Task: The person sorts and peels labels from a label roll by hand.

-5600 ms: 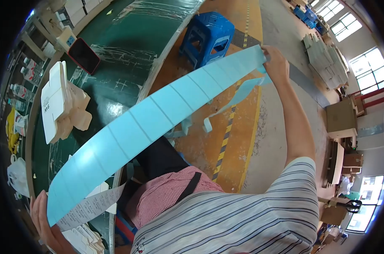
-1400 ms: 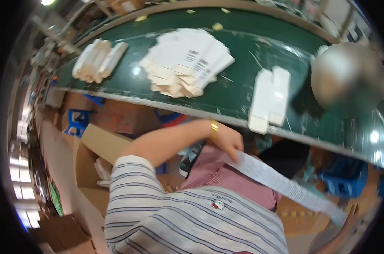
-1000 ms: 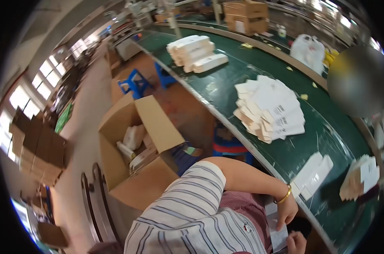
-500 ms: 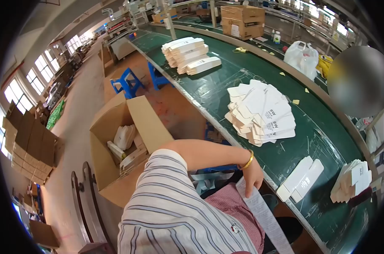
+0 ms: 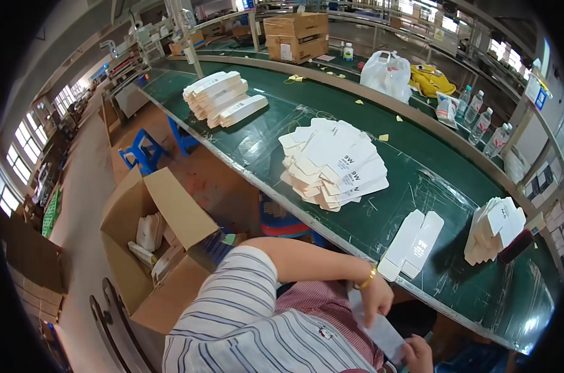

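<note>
A long pale paper strip [image 5: 381, 336] lies over my lap, its surface blurred now. My left hand [image 5: 376, 295], with a gold bracelet at the wrist, pinches the strip's upper part with the fingers pointing down. At the lower end, my right hand [image 5: 417, 353] has its fingers closed on the strip's edge; part of this hand is hidden. Just beyond, flat white cartons [image 5: 412, 244] marked 9W lie near the table edge. A fanned pile of flat white cartons [image 5: 335, 163] rests farther along.
The green table [image 5: 443, 205] curves along the right. It bears a carton stack [image 5: 223, 97] at the far end and another carton bundle [image 5: 494, 229] beside a dark object. An open cardboard box [image 5: 164, 311] stands at my left. Water bottles [image 5: 481, 126] stand behind the table's rim.
My view has turned to the right. My right hand has come into view at the strip's lower end. My left hand stays on the strip, which shows less of its length.
</note>
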The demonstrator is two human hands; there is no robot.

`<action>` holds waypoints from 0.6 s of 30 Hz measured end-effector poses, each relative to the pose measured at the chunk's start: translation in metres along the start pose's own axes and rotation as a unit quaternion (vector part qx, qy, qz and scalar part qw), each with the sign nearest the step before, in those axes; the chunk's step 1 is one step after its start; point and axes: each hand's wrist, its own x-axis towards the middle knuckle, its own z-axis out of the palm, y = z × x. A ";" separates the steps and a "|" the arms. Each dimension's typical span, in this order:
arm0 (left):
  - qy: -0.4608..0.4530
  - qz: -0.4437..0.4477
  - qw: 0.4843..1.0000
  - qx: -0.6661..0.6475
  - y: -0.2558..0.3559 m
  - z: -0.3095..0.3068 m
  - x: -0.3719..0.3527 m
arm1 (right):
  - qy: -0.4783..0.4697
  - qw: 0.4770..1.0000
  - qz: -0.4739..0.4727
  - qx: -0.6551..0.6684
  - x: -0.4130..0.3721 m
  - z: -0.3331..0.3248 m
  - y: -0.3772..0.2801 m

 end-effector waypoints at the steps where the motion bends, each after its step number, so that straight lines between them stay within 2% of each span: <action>1: -0.009 -0.009 1.000 -0.013 -0.009 0.003 -0.009 | -0.038 0.993 -0.084 0.079 0.020 0.019 -0.043; 2: -0.006 0.001 0.999 -0.051 -0.022 0.007 -0.019 | -0.083 0.958 -0.214 0.170 0.040 0.038 -0.090; 4: -0.028 -0.043 0.998 -0.035 -0.026 0.004 -0.047 | -0.192 0.875 -0.351 0.272 0.053 0.039 -0.206; 5: -0.032 -0.054 0.997 -0.045 -0.028 0.005 -0.060 | -0.251 0.823 -0.400 0.317 0.050 0.031 -0.265; 6: -0.030 -0.068 0.996 -0.055 -0.030 0.006 -0.071 | -0.267 0.813 -0.435 0.280 0.045 0.010 -0.309; 7: -0.026 -0.080 0.994 -0.067 -0.030 0.006 -0.081 | -0.336 0.829 -0.388 0.224 0.074 0.025 -0.320; 8: -0.020 -0.090 0.993 -0.078 -0.029 0.007 -0.089 | -0.281 0.771 -0.529 0.216 0.095 0.029 -0.333; 10: 0.001 -0.103 0.990 -0.096 -0.026 0.006 -0.096 | -0.171 0.750 -0.598 0.226 0.113 0.018 -0.342; 12: 0.026 -0.095 0.990 -0.102 -0.019 0.000 -0.088 | -0.198 0.862 -0.399 0.241 0.149 0.004 -0.308; 14: 0.041 -0.070 0.993 -0.085 -0.010 -0.006 -0.064 | -0.147 0.922 -0.256 0.249 0.215 0.003 -0.218; 15: 0.043 -0.049 0.997 -0.050 -0.006 -0.010 -0.046 | -0.114 0.949 -0.184 0.230 0.210 0.001 -0.166; 16: 0.046 -0.034 0.998 -0.040 -0.001 -0.013 -0.029 | -0.094 0.961 -0.149 0.215 0.177 0.004 -0.130; 18: 0.039 0.006 0.999 -0.030 0.007 -0.010 0.009 | -0.136 0.951 -0.166 0.221 0.077 0.022 -0.105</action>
